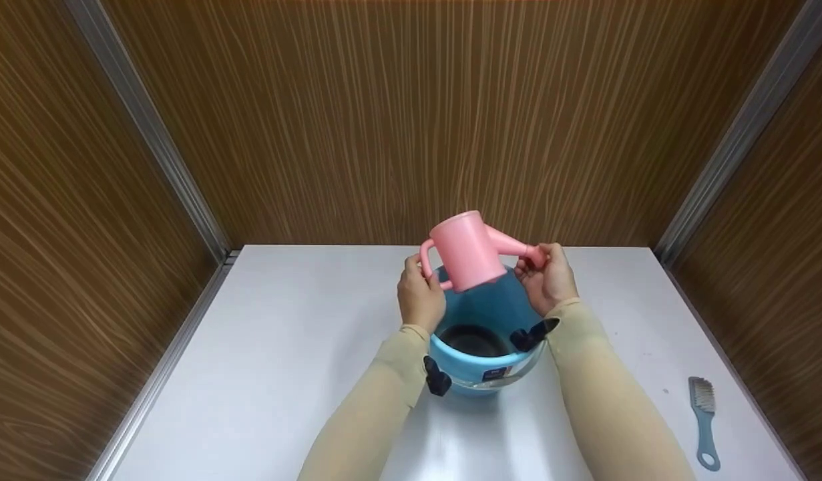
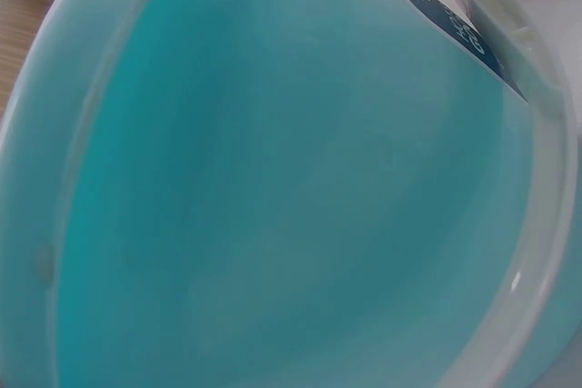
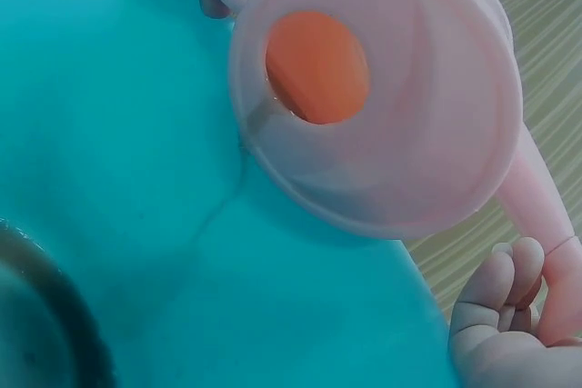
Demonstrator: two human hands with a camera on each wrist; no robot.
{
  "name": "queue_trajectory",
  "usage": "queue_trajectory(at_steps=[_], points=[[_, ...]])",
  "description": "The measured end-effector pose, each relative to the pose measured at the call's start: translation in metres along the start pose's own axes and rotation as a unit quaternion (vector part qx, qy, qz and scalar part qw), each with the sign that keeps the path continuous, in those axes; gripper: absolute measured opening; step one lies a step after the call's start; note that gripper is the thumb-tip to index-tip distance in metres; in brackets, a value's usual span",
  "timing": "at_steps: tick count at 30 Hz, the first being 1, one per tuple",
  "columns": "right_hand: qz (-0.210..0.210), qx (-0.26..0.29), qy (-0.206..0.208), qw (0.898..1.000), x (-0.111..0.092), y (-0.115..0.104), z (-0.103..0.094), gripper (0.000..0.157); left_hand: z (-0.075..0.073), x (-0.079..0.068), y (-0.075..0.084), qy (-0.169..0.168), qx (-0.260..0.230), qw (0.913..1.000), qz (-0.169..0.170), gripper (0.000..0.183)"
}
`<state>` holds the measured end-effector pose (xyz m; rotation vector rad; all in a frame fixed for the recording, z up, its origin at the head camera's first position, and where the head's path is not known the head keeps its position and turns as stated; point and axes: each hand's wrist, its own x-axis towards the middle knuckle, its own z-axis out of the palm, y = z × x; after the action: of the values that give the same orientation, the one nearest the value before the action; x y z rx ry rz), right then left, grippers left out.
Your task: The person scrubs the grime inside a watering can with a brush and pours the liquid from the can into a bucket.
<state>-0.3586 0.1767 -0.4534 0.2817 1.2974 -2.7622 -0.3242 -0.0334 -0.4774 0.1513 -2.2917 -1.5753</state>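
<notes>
A pink watering can (image 1: 469, 252) is held tilted above a light blue bucket (image 1: 451, 357), its spout sloping down to the right. My left hand (image 1: 421, 297) grips the lower part of the can's handle. With curled fingers, my right hand (image 1: 549, 277) holds the spout's tip. The right wrist view looks up at the can's round underside (image 3: 446, 134), which has an orange circle on it. The bucket's turquoise wall (image 2: 300, 179) fills the left wrist view, where neither the can nor my left hand appears. A dark round area (image 1: 474, 339) shows at the bucket's bottom.
A blue-grey brush (image 1: 704, 424) with pale bristles lies at the right front of the white table (image 1: 264, 374). Wood-grain panels (image 1: 357, 120) enclose the back and sides. The bucket has a dark label (image 1: 496, 373) on its front.
</notes>
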Motion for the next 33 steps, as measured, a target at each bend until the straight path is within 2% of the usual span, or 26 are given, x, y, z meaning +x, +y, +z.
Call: queue_trajectory(at_steps=[15,33], points=[[0.0,0.006,-0.001,1.0,-0.0004,-0.0002,-0.0002,0.025,0.0001,-0.0004,0.0007,0.0,-0.013,0.9999,-0.003,0.041],[0.005,0.005,0.011,1.0,0.0014,0.001,-0.0014,0.027,0.0017,0.0009,-0.0014,-0.003,-0.003,1.0,-0.004,0.04]])
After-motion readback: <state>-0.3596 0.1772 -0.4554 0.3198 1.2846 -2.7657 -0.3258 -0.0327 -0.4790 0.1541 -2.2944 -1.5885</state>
